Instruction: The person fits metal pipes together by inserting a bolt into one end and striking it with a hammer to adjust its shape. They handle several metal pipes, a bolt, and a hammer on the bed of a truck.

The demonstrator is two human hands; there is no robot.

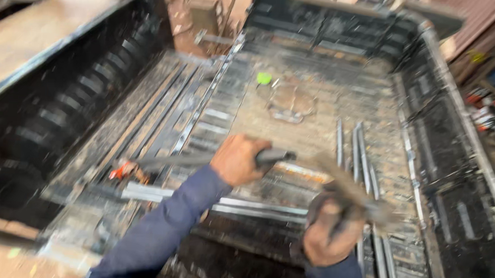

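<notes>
Left hand point(236, 159) fisted round a dark tool handle point(274, 155) above the truck bed point(315, 114); right hand point(329, 237) clenched on a blurred rod point(351, 188) nearby. Probably stiff, heavy steel; best gripped mid-shaft.

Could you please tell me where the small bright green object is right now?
In the head view, the green object lies on the metal tray bed, upper centre, just left of a round ring mark, beyond both hands.

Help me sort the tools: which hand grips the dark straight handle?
The left hand: it closes on a dark straight handle; the right hand holds a blurred, brownish piece instead.
</notes>
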